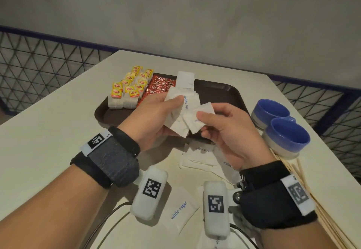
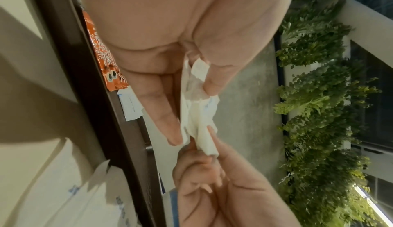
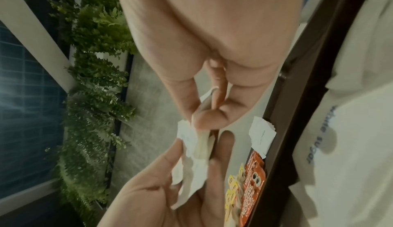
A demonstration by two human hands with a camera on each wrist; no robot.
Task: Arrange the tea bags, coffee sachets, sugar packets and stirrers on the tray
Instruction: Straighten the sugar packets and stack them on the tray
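Above the near edge of the dark brown tray [image 1: 218, 90], my left hand [image 1: 156, 112] grips a bunch of white sugar packets [image 1: 179, 100] between thumb and fingers. My right hand [image 1: 220, 123] pinches one packet [image 1: 197, 120] at the bunch's right side. In the left wrist view the bunch [image 2: 197, 112] sits between my left fingers, with the right fingertips on its lower end. Yellow-tagged tea bags [image 1: 129, 90] and red coffee sachets [image 1: 158, 86] lie in rows on the tray's left part. A few sugar packets [image 1: 184, 79] lie on the tray behind my hands.
More white sugar packets [image 1: 203, 157] lie loose on the pale table [image 1: 48, 131] below my hands, one [image 1: 179, 211] near my wrists. Two blue cups [image 1: 281, 127] stand at the right. Wooden stirrers [image 1: 304, 186] lie along the right edge. A mesh railing borders the table.
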